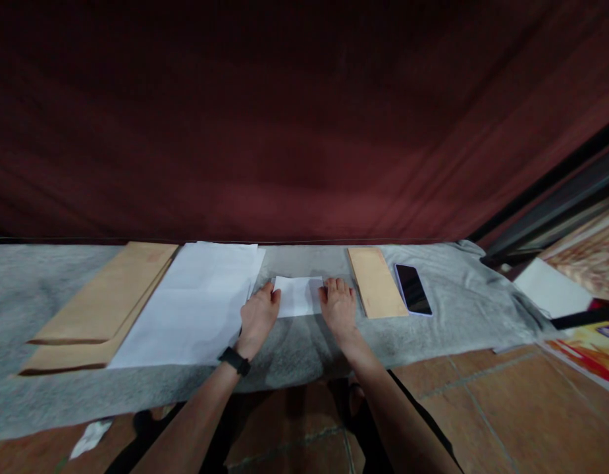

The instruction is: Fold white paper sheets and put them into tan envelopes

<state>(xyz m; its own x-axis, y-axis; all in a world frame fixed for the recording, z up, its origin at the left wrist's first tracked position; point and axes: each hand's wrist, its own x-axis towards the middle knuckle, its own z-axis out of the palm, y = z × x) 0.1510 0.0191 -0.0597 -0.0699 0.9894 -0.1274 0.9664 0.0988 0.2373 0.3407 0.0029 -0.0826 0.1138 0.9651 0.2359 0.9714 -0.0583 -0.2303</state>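
A small white folded sheet of paper (298, 296) lies on the grey cloth in front of me, wider than it is deep. My left hand (259, 315), with a black band on its wrist, is closed at the paper's left edge, thumb against it. At the opposite edge my right hand (338, 304) grips with curled fingers. The fingertips of both hands are partly hidden. Left of my left hand is a stack of large white sheets (190, 303), its right edge close to my knuckles. A brown envelope (378, 282) rests to the right of my right hand.
Larger brown envelopes (106, 293) overlap at the left, beside the white stack. A dark-screened phone (413, 289) lies right of the small envelope. The grey cloth (472, 299) covers a narrow surface backed by a dark red curtain (304, 131). A white box (551, 286) stands far right.
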